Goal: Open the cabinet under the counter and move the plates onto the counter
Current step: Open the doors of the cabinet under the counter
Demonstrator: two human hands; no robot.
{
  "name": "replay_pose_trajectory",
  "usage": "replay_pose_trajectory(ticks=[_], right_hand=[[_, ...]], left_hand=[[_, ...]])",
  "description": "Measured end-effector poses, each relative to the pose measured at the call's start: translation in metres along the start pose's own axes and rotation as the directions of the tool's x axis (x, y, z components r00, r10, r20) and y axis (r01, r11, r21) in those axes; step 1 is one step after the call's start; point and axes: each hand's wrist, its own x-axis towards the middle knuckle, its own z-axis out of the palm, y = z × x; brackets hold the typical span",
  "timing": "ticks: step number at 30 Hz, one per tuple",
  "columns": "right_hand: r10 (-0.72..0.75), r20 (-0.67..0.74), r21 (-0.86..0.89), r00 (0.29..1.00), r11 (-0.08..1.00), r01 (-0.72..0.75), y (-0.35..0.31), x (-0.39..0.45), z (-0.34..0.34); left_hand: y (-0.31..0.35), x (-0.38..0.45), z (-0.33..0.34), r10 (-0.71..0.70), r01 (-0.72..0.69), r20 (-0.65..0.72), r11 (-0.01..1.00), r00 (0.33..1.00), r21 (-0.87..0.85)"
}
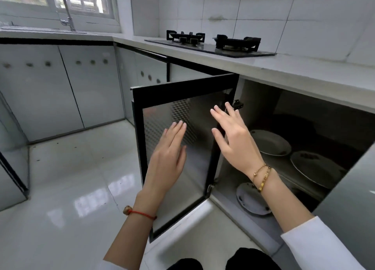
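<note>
The cabinet under the counter stands open, its black-framed door (pixel 160 95) swung out to the left. Two white plates rest on the cabinet's shelf: one further back (pixel 272 142), one nearer the front at the right (pixel 312 168). A third plate (pixel 248 200) lies on the cabinet floor below, partly hidden by my right wrist. My left hand (pixel 168 158) is flat and open in front of the door's inner panel. My right hand (pixel 233 139) is open with fingers spread at the door's hinge edge, holding nothing.
The pale counter (pixel 274 70) runs above the cabinet, with a black two-burner gas hob (pixel 211 44) on it. A second grey door (pixel 349 208) juts out at the right. A sink tap (pixel 67 11) stands far left under the window. Glossy tiled floor lies to the left.
</note>
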Motion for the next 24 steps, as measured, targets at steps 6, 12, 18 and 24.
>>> replay_pose_trajectory(ticks=[6, 12, 18, 24], right_hand=[[0.164, -0.021, -0.189, 0.986, 0.968, -0.165, 0.046, -0.042, -0.04], [0.265, -0.117, -0.343, 0.957, 0.894, -0.289, 0.08, -0.079, -0.089], [0.261, -0.268, -0.44, 0.927, 0.823, -0.359, 0.105, -0.114, -0.133], [0.217, -0.368, -0.509, 0.904, 0.766, -0.391, 0.126, -0.13, -0.166]], left_hand=[[0.025, 0.029, 0.043, 0.093, -0.087, 0.097, 0.994, 0.991, -0.064], [0.067, 0.061, 0.092, 0.239, -0.214, 0.152, 0.963, 0.959, -0.164], [0.126, 0.079, 0.145, 0.344, -0.279, 0.198, 0.914, 0.918, -0.295], [0.188, 0.094, 0.187, 0.431, -0.305, 0.212, 0.841, 0.877, -0.446]])
